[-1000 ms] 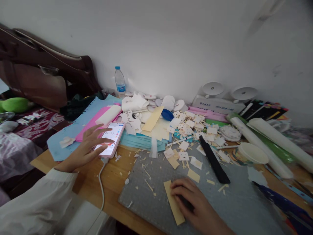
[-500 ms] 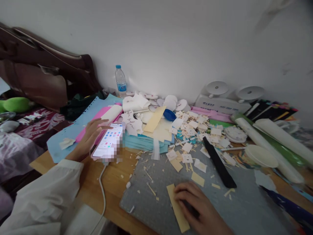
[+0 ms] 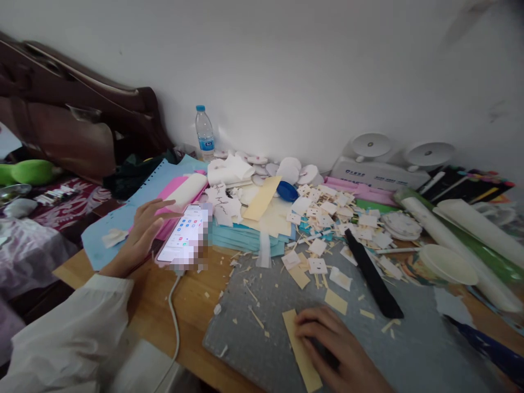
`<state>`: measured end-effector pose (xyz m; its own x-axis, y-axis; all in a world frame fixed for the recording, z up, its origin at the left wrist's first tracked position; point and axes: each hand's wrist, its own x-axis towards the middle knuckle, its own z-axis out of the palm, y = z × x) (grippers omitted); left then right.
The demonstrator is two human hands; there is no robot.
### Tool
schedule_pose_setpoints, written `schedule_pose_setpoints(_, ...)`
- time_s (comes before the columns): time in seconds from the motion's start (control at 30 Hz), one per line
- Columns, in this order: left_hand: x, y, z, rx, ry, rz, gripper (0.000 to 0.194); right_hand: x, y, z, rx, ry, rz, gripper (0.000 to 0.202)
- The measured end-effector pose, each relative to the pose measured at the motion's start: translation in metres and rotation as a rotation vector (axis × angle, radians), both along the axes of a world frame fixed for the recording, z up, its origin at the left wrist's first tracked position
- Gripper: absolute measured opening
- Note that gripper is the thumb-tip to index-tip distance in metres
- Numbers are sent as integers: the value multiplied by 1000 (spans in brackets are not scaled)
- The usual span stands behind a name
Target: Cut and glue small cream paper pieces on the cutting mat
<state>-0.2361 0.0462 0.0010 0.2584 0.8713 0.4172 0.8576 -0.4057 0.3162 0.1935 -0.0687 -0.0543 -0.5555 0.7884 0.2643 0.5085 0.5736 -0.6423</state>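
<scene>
My left hand [image 3: 144, 232] is beside a lit phone [image 3: 184, 234], its fingers stretched out and apart. The index finger reaches over the phone's upper edge; whether it touches the screen I cannot tell. App icons show on the screen, and a white cable [image 3: 176, 322] runs from the phone's lower end. On the grey board [image 3: 245, 355], the curled fingers of my right hand [image 3: 329, 341] are closed at the edge of a yellow paper strip [image 3: 301, 352]. A dark area shows under that palm, too unclear to name.
Small white cards on sticks [image 3: 327, 210] are heaped behind the board. A black bar-shaped object [image 3: 373, 275] lies at its right. Blue sheets [image 3: 245, 237], a water bottle [image 3: 204, 134], white rolls [image 3: 462, 251] and a paper bowl [image 3: 448, 265] stand around.
The view has shifted slightly, so things on the table appear a little farther right. My left hand has drawn back slightly from the screen. My right hand keeps its place at the paper strip.
</scene>
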Motion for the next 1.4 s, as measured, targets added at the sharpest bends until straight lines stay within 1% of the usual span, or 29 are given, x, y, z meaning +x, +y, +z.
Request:
schedule_pose_setpoints(0.2,5,-34,6,29,-37,-4,49,2,-2,-5,-2,-9,0,22)
schedule_pose_setpoints(0.37,8,-47,4,45,-42,-13,47,4,-2,-7,18,-22,15,23)
schedule_pose_setpoints(0.73,10,-38,-6,20,31,-39,40,3,-3,-6,17,-29,16,21)
schedule_pose_setpoints(0.93,14,-41,0,24,-8,-25,38,4,-2,-8,11,-41,23,24)
schedule_pose_setpoints(1.0,17,-40,2,21,11,-48,38,4,-2,-8,17,-31,27,25)
schedule_pose_setpoints(1.1,20,-38,2,11,53,-98,37,3,-1,-7,21,-20,27,25)
schedule_pose_setpoints(1.23,24,-34,0,-2,59,-114,35,4,-2,-6,16,-33,18,23)
schedule_pose_setpoints(1.33,25,-35,0,14,19,-92,35,4,-3,-6,14,-40,18,22)
schedule_pose_setpoints(1.4,22,-38,0,58,-25,-44,37,4,-3,-6,10,-40,17,23)
